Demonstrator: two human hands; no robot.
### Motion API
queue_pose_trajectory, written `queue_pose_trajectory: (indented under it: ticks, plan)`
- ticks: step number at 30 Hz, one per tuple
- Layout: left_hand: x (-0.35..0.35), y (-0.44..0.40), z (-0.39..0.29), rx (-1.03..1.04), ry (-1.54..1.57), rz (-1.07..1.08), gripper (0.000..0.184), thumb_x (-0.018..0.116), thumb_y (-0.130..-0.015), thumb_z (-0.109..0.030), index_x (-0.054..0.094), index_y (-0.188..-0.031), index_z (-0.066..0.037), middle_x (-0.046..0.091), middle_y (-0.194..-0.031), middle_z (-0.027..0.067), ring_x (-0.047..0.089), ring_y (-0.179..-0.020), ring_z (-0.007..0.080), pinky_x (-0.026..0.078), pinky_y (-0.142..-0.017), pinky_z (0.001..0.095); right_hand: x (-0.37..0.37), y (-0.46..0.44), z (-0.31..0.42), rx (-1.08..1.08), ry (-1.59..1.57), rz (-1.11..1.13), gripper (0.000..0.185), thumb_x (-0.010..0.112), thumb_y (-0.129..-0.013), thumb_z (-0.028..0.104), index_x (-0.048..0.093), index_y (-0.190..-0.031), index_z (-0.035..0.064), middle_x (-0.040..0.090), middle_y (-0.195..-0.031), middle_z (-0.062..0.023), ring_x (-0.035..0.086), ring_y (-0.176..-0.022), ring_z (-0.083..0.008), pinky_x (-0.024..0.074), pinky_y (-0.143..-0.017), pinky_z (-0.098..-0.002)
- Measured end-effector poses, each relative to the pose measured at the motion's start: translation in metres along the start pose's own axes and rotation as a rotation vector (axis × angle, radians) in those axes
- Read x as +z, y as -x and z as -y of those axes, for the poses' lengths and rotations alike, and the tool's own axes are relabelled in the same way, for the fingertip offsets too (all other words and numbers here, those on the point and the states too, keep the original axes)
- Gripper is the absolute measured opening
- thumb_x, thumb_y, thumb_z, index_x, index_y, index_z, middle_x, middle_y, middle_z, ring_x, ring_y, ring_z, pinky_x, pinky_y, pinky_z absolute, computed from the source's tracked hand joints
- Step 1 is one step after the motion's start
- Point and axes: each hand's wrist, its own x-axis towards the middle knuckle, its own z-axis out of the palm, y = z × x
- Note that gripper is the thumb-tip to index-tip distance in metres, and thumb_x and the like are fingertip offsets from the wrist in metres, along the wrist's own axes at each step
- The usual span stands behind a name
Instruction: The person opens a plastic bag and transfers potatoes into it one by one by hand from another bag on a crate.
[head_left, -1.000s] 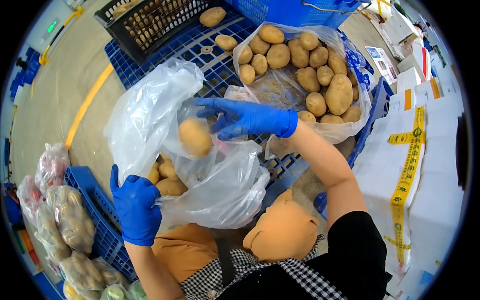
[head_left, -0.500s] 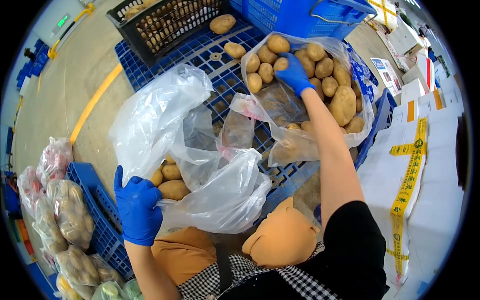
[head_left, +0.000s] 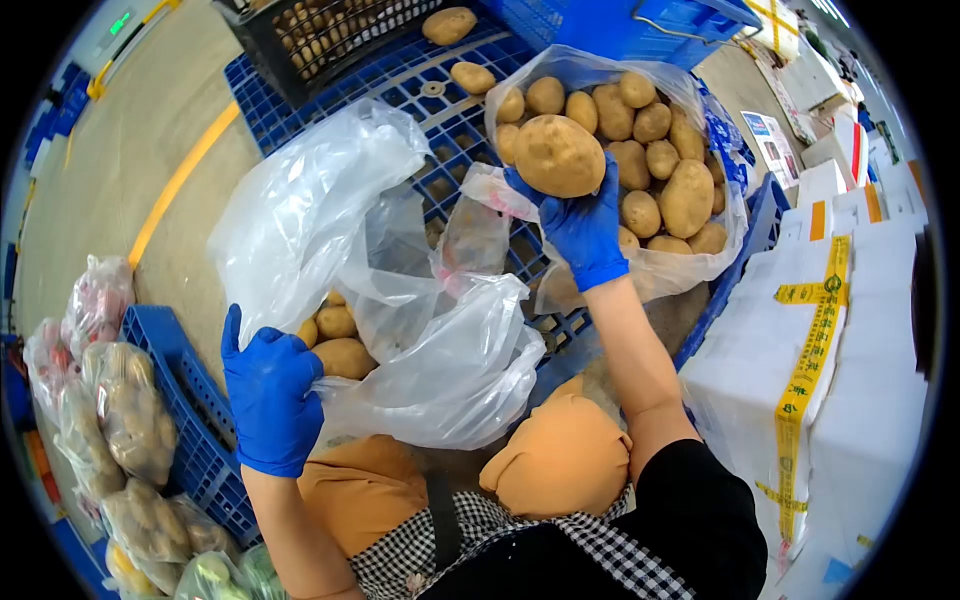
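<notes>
Potato (head_left: 559, 157): at the far end of your right grip (head_left: 585, 232), between digits
Right grip: closed on it
Left grip (head_left: 270, 400): pinching near bag (head_left: 440, 400) edge

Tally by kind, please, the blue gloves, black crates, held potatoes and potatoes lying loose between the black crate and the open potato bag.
Blue gloves, left glove and right glove: 2
Black crate: 1
Held potato: 1
Loose potatoes: 2
Total: 6
</notes>
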Motion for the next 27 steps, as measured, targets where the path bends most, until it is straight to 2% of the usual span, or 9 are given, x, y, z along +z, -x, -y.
queue_pose_trajectory:
  ticks: [2,9,12,15,17,19,21,23,27]
  plan:
    - [-0.005,0.003,-0.001,-0.017,0.000,0.001,0.019,0.054,-0.052,0.005,0.054,-0.058,-0.013,0.047,-0.062,0.0020,0.053,-0.071,0.0228,0.025,-0.110,0.0513,0.007,-0.003,-0.023,0.020,-0.060,0.024,0.079,0.052,-0.086,0.055,0.025,-0.143,0.0067,0.025,-0.145,-0.0255,0.030,-0.130,-0.0487,0.0612,-0.067,-0.0370]
    - [-0.010,0.011,0.002,-0.024,0.002,-0.002,0.019,0.055,-0.052,0.004,0.056,-0.059,-0.014,0.050,-0.064,0.0008,0.055,-0.073,0.0222,0.024,-0.110,0.0531,0.023,0.008,-0.066,0.172,-0.263,0.020,0.073,0.050,-0.088,0.054,0.031,-0.141,0.0068,0.040,-0.138,-0.0199,0.041,-0.127,-0.0405,0.0606,-0.068,-0.0385]
    - [-0.014,0.012,0.003,-0.022,-0.043,-0.014,0.019,0.055,-0.052,0.004,0.057,-0.060,-0.013,0.051,-0.064,0.0010,0.055,-0.073,0.0224,0.023,-0.110,0.0539,0.030,0.018,-0.091,0.262,0.080,-0.106,0.064,0.050,-0.092,0.046,0.032,-0.141,0.0082,0.043,-0.137,-0.0161,0.046,-0.123,-0.0347,0.0575,-0.079,-0.0387]
    - [-0.019,0.012,0.000,-0.027,-0.061,-0.023,0.018,0.054,-0.051,0.004,0.057,-0.059,-0.012,0.051,-0.063,0.0019,0.055,-0.073,0.0228,0.023,-0.110,0.0547,0.067,0.035,-0.117,0.161,1.151,0.368,0.052,0.055,-0.092,0.030,0.041,-0.137,0.0082,0.046,-0.135,-0.0111,0.050,-0.118,-0.0258,0.0495,-0.090,-0.0363]
    - [-0.021,0.012,0.000,-0.030,-0.070,-0.024,0.018,0.054,-0.051,0.004,0.057,-0.059,-0.012,0.051,-0.063,0.0025,0.055,-0.073,0.0230,0.023,-0.110,0.0552,0.045,0.013,-0.111,0.298,0.861,0.352,0.049,0.058,-0.090,0.024,0.045,-0.135,0.0101,0.047,-0.133,-0.0106,0.052,-0.115,-0.0239,0.0487,-0.090,-0.0330]
    - [-0.019,0.014,0.000,-0.043,-0.077,-0.026,0.017,0.055,-0.051,0.004,0.056,-0.059,-0.011,0.052,-0.063,0.0030,0.055,-0.073,0.0231,0.023,-0.110,0.0556,0.042,-0.015,-0.073,0.191,0.981,0.150,0.048,0.062,-0.086,0.018,0.049,-0.131,0.0084,0.049,-0.131,-0.0123,0.054,-0.113,-0.0215,0.0489,-0.089,-0.0311]
    - [-0.019,0.015,0.002,-0.039,-0.087,-0.005,0.017,0.055,-0.051,0.004,0.056,-0.059,-0.011,0.053,-0.063,0.0026,0.055,-0.073,0.0230,0.023,-0.110,0.0557,0.052,-0.039,-0.009,-0.236,1.594,-0.235,0.054,0.068,-0.079,0.021,0.052,-0.127,0.0032,0.050,-0.128,-0.0177,0.055,-0.114,-0.0235,0.0483,-0.090,-0.0354]
    - [-0.016,0.014,0.000,-0.040,-0.077,-0.006,0.017,0.055,-0.052,0.004,0.055,-0.059,-0.011,0.053,-0.063,0.0023,0.055,-0.073,0.0229,0.024,-0.109,0.0556,-0.038,-0.099,0.047,-0.370,2.339,-0.397,0.062,0.070,-0.075,0.032,0.051,-0.126,0.0009,0.050,-0.126,-0.0199,0.053,-0.114,-0.0315,0.0469,-0.091,-0.0427]
    - [-0.009,0.007,-0.004,-0.021,-0.068,-0.004,0.018,0.056,-0.052,0.004,0.055,-0.059,-0.013,0.051,-0.063,0.0019,0.055,-0.072,0.0225,0.025,-0.109,0.0539,-0.032,-0.133,0.013,-0.014,2.636,-0.544,0.069,0.068,-0.074,0.041,0.049,-0.128,0.0028,0.049,-0.128,-0.0217,0.050,-0.114,-0.0434,0.0441,-0.095,-0.0460]
